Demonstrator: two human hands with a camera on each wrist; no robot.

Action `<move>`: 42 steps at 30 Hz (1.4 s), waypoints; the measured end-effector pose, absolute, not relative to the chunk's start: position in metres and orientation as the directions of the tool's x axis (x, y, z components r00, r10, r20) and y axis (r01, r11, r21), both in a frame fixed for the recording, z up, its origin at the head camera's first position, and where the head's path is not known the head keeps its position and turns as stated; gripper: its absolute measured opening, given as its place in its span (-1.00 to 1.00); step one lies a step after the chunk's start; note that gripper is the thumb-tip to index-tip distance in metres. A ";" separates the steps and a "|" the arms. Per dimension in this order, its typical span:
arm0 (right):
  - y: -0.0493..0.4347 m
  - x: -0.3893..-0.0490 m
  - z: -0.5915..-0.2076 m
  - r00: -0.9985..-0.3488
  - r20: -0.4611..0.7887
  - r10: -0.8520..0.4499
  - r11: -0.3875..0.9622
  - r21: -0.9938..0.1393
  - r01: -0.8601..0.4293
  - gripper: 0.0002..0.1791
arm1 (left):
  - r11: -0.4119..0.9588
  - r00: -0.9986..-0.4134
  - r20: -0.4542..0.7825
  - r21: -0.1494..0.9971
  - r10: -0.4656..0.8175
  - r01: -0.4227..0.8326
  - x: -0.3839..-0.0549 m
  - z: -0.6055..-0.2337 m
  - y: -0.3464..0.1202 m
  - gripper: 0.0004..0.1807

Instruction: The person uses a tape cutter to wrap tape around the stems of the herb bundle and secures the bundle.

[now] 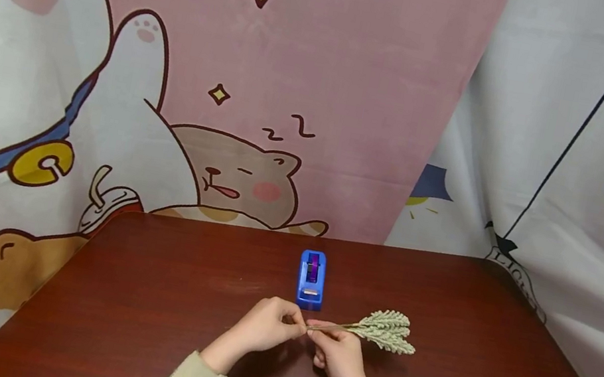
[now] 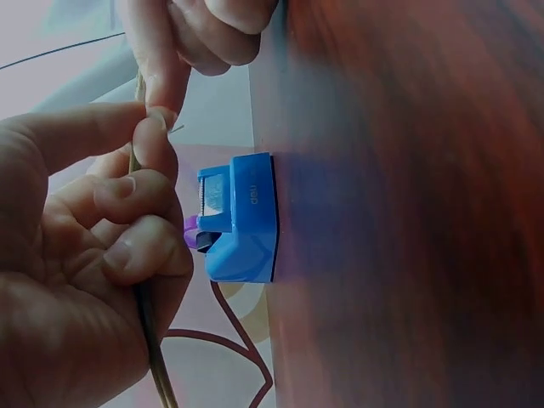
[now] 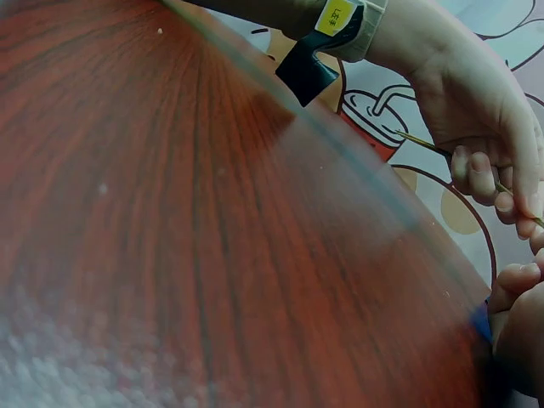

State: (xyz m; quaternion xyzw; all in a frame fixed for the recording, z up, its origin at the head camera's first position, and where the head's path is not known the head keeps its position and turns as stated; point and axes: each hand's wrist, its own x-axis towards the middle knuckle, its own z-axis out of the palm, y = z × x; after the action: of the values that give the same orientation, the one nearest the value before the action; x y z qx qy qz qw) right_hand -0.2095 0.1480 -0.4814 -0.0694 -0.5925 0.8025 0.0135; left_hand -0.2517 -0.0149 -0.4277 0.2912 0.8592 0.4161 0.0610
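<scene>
My left hand [image 1: 266,325] pinches the thin stems of a bunch of pale green artificial flower sprigs [image 1: 387,331] between thumb and forefinger. Facing it, my right hand [image 1: 340,356] grips the same stems nearer the heads, its fingertips close against the left ones. The fluffy heads point right, past the right hand. In the left wrist view, the lower stems [image 2: 158,370] run through the left palm, with its other fingers curled over them. Just beyond the hands, a blue tape dispenser [image 1: 312,278] with a purple roll stands on the table.
The dark red-brown wooden table [image 1: 169,286] has its far edge against a cartoon-print cloth [image 1: 367,92]. White cloth [image 1: 597,166] hangs along the right side. A black band with a yellow label [image 3: 336,17] is on the left wrist.
</scene>
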 end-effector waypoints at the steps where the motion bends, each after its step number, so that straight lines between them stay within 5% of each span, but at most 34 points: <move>1: 0.148 -0.209 -0.481 -0.990 -0.096 0.106 -0.298 -0.953 0.061 -0.72 | 0.483 -0.824 0.136 0.754 0.549 0.446 -0.252 -0.428 -0.015 -0.87; 7: 0.148 -0.209 -0.481 -0.986 -0.114 0.119 -0.292 -0.953 0.075 -0.59 | 0.481 -0.827 0.122 0.763 0.548 0.431 -0.252 -0.429 -0.015 -0.86; 16: 0.148 -0.208 -0.479 -0.989 -0.115 0.093 -0.319 -0.944 0.079 -0.87 | 0.484 -0.820 0.113 0.759 0.560 0.435 -0.252 -0.428 -0.016 -0.86; 39: 0.154 -0.205 -0.475 -0.990 -0.120 0.073 -0.292 -0.952 0.094 -0.95 | 0.520 -0.806 0.101 0.715 0.583 0.467 -0.254 -0.427 -0.011 -0.84; 42: 0.156 -0.200 -0.473 -0.988 -0.143 0.061 -0.242 -0.962 0.125 -0.78 | 0.517 -0.797 0.085 0.719 0.598 0.465 -0.254 -0.426 -0.012 -0.83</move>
State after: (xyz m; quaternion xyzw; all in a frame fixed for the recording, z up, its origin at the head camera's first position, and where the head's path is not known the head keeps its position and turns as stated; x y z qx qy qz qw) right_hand -0.2003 0.1557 -0.4726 -0.0753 -0.6154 0.7843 -0.0204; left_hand -0.2541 -0.0117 -0.4258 0.3066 0.8665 0.3842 0.0870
